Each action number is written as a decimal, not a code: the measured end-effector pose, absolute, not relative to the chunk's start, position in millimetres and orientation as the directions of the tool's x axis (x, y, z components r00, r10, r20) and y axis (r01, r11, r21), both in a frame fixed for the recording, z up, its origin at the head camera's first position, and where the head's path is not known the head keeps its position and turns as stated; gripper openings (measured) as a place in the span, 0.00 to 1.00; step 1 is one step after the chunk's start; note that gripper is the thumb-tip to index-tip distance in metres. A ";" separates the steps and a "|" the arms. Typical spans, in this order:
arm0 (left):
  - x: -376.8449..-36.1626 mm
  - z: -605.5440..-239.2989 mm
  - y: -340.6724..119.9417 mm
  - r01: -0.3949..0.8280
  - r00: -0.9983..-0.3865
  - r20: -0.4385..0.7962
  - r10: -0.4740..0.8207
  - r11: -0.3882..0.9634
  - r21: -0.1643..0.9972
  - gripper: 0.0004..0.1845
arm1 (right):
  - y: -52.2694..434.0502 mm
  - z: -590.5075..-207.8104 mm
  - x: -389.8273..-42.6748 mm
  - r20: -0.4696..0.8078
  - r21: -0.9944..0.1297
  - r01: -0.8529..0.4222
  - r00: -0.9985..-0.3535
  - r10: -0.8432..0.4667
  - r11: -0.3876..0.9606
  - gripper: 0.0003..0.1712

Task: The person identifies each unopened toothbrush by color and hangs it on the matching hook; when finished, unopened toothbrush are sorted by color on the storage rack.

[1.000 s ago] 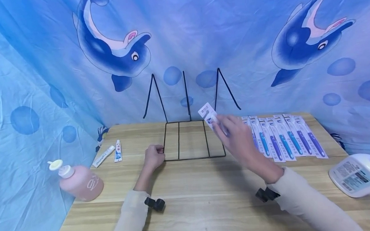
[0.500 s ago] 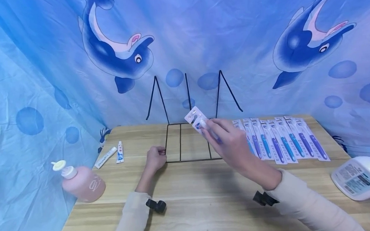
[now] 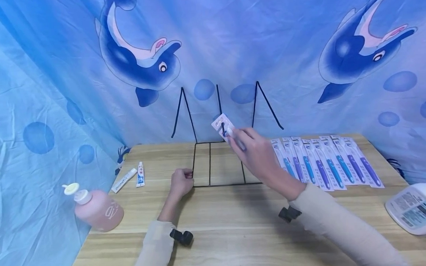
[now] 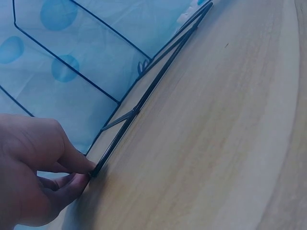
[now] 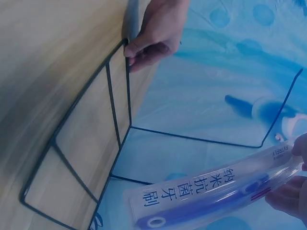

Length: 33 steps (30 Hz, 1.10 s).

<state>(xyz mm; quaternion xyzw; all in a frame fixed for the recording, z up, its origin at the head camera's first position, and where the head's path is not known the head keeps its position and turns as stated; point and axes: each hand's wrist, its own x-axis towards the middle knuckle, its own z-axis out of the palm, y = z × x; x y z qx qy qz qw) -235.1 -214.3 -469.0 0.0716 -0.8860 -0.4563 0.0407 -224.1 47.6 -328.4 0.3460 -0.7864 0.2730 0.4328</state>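
Observation:
A black wire display rack (image 3: 209, 165) stands on the wooden table against the blue curtain, its prongs rising at the back. My left hand (image 3: 182, 182) pinches the rack's front left corner, as the left wrist view shows with thumb and finger on the wire (image 4: 118, 139). My right hand (image 3: 258, 155) holds a packaged toothbrush (image 3: 220, 124) by its card, up at the rack's middle prong. A dark line shows at the card's hang slot; whether the prong passes through it, I cannot tell. The right wrist view shows the pack's blue-purple handle (image 5: 206, 206).
Several packaged toothbrushes (image 3: 330, 163) lie in an overlapping row at the right. A white bottle (image 3: 414, 209) lies near the right edge. At the left are a pink pump bottle (image 3: 100, 211), a white tube box (image 3: 124, 180) and a small toothpaste tube (image 3: 140, 175).
My right hand has carried the packaged toothbrush leftward from the row side and then slightly up to the middle prong. The left hand stays on the rack's corner.

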 end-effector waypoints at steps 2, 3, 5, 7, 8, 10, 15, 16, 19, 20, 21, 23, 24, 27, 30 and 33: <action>-235.0 -468.7 -214.3 -0.089 -0.986 0.009 -0.166 0.572 0.815 0.23 | 42.8 -328.8 -233.4 0.862 -0.160 -0.770 -0.413 -0.292 0.618 0.11; -234.9 -468.8 -214.6 -0.086 -0.986 0.012 -0.165 0.573 0.815 0.23 | 40.3 -329.4 -238.8 0.861 -0.172 -0.765 -0.423 -0.283 0.620 0.10; -235.1 -469.2 -214.9 -0.084 -0.986 0.015 -0.166 0.573 0.816 0.23 | 34.5 -329.9 -249.2 0.858 -0.208 -0.758 -0.445 -0.257 0.619 0.09; -235.1 -469.2 -215.0 -0.082 -0.986 0.017 -0.166 0.572 0.816 0.22 | 29.5 -330.5 -260.0 0.856 -0.239 -0.749 -0.463 -0.229 0.617 0.07; -235.0 -469.2 -214.8 -0.081 -0.986 0.019 -0.167 0.571 0.817 0.22 | 27.4 -330.8 -265.2 0.854 -0.252 -0.741 -0.472 -0.216 0.622 0.07; -235.0 -469.5 -214.8 -0.079 -0.986 0.021 -0.168 0.568 0.820 0.22 | 23.6 -329.9 -274.5 0.847 -0.276 -0.723 -0.494 -0.195 0.633 0.07; -234.9 -470.0 -214.7 -0.071 -0.985 0.031 -0.170 0.563 0.824 0.21 | 15.4 -325.7 -296.6 0.819 -0.321 -0.680 -0.548 -0.167 0.659 0.07; -235.1 -470.4 -214.9 -0.070 -0.985 0.033 -0.171 0.564 0.823 0.21 | 13.7 -324.8 -300.4 0.813 -0.330 -0.673 -0.559 -0.164 0.662 0.07; -236.0 -471.9 -215.1 -0.069 -0.984 0.038 -0.175 0.567 0.820 0.21 | 9.0 -323.3 -310.9 0.795 -0.355 -0.660 -0.586 -0.158 0.662 0.07; -236.4 -472.3 -215.1 -0.068 -0.984 0.040 -0.176 0.570 0.819 0.21 | 7.7 -322.8 -314.2 0.790 -0.363 -0.656 -0.594 -0.155 0.662 0.07; -236.8 -472.6 -215.0 -0.066 -0.984 0.043 -0.175 0.572 0.818 0.21 | 6.3 -322.4 -317.5 0.785 -0.370 -0.650 -0.601 -0.151 0.663 0.07; -237.1 -472.8 -214.6 -0.063 -0.984 0.045 -0.173 0.574 0.816 0.22 | 3.5 -320.9 -324.1 0.772 -0.392 -0.638 -0.620 -0.141 0.663 0.07; -237.3 -472.9 -214.6 -0.062 -0.984 0.046 -0.172 0.576 0.815 0.22 | 2.2 -320.0 -327.1 0.763 -0.406 -0.628 -0.633 -0.132 0.664 0.07; -237.0 -472.3 -214.1 -0.065 -0.984 0.045 -0.173 0.580 0.812 0.22 | -1.5 -316.5 -336.9 0.729 -0.450 -0.590 -0.676 -0.106 0.670 0.08; -236.4 -471.7 -214.3 -0.074 -0.984 0.037 -0.177 0.580 0.811 0.22 | -4.4 -312.8 -344.9 0.689 -0.491 -0.556 -0.719 -0.092 0.670 0.10; -236.0 -471.6 -215.5 -0.081 -0.984 0.028 -0.179 0.573 0.816 0.22 | -7.2 -311.0 -351.3 0.660 -0.516 -0.533 -0.747 -0.085 0.671 0.12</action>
